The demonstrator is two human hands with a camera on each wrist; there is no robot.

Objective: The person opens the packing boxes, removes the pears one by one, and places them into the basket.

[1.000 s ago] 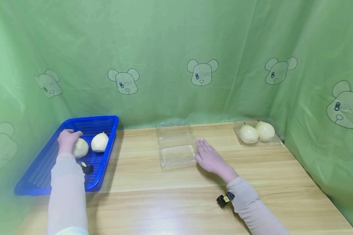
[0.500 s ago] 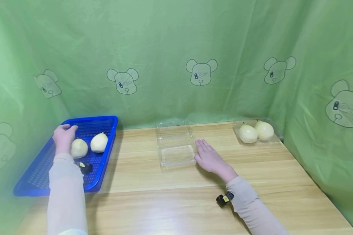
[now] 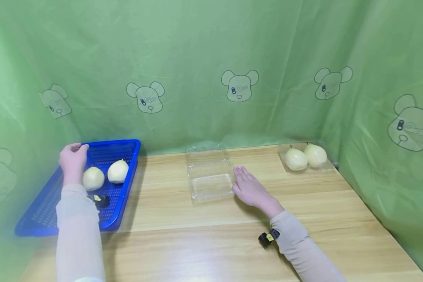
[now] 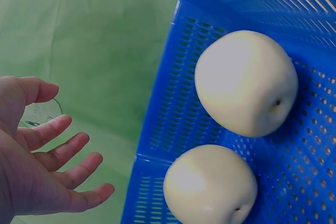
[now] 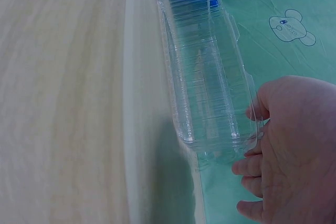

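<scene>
My left hand (image 3: 73, 160) hovers over the far left part of a blue plastic basket (image 3: 126, 196), holding nothing. In the left wrist view its fingers (image 4: 79, 174) are spread and loosely bent, apart from the fruit. Two pale yellow pears lie in the basket: one pear (image 3: 93, 179) just right of that hand, another pear (image 3: 118, 171) nearer the right wall. My right hand (image 3: 252, 190) rests at the right edge of a clear plastic clamshell box (image 3: 211, 184), which lies with its lid folded back. Its fingers look straight in the head view and touch the box's rim.
A second clear box (image 3: 285, 166) with two pears (image 3: 296, 159) stands at the back right of the wooden table (image 3: 204, 250). Green curtains (image 3: 190, 51) close off the back and both sides. A black wrist camera (image 3: 101, 201) shows at the left wrist.
My left hand has drawn away from the near pear, moving left and farther back, so more of that pear shows. The right hand and the clear box have stayed in place.
</scene>
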